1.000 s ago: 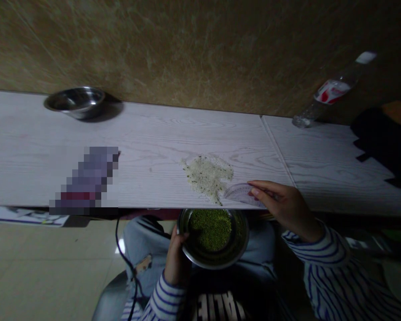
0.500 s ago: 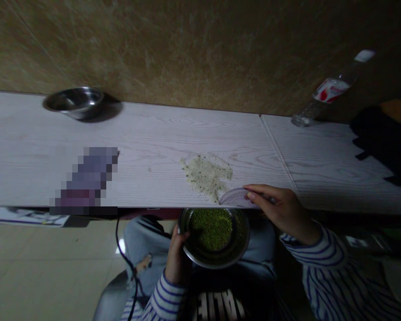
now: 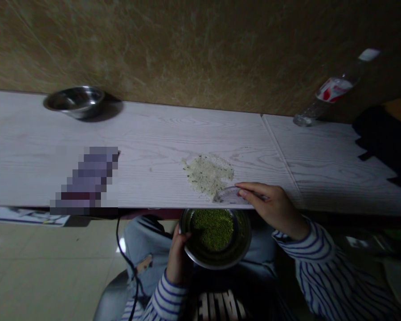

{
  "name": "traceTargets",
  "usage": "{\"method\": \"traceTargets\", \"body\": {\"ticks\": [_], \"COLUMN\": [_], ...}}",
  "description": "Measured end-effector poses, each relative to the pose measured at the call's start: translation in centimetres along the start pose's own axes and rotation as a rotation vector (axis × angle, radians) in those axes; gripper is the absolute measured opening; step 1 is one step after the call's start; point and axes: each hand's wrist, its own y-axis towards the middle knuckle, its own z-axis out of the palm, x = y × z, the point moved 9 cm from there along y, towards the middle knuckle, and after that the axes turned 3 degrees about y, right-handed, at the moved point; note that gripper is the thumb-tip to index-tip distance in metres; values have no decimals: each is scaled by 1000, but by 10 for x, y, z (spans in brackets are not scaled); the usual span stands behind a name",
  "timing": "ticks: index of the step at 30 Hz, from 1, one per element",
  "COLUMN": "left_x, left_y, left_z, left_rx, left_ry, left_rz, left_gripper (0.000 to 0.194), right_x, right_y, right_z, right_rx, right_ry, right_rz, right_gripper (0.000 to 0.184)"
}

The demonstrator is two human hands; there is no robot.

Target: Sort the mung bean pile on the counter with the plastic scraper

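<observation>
My left hand (image 3: pixel 178 253) grips the left rim of a metal bowl (image 3: pixel 217 264) just below the table's front edge. Green mung beans (image 3: pixel 212 228) cover much of the bowl's bottom. Between the thumb and fingers of my right hand (image 3: pixel 274 206) is a clear plastic protractor (image 3: pixel 227 195), its curved edge at the near side of a spread of rice (image 3: pixel 205 174). Dark green specks are scattered through the rice, which lies on the white wood-grain table (image 3: pixel 153 133).
An empty metal bowl (image 3: pixel 75 103) stands at the back left. A blurred-out flat object (image 3: pixel 90 176) lies nearer the front. At the back right are a plastic bottle (image 3: pixel 336 89) and a dark bundle (image 3: pixel 384 138). A black cable (image 3: pixel 120 249) hangs at the left.
My right hand has moved left with the protractor, whose edge now sits further along the near side of the rice. My left hand and the bowl have stayed nearly still.
</observation>
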Motion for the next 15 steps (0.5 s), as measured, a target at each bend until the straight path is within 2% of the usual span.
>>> {"method": "traceTargets", "body": {"ticks": [8,15], "left_x": [-2,0], "left_y": [-2,0], "left_z": [0,-2], "left_rx": [14,30], "left_ry": [0,-16], "left_rz": [13,32], "left_gripper": [56,56], "right_x": [-7,-13], "right_y": [16,15], "right_z": [-1,-23], "right_rx": [-47,-165], "right_ry": [23,35], "right_rz": [-2,59], "right_gripper": [24,23]}}
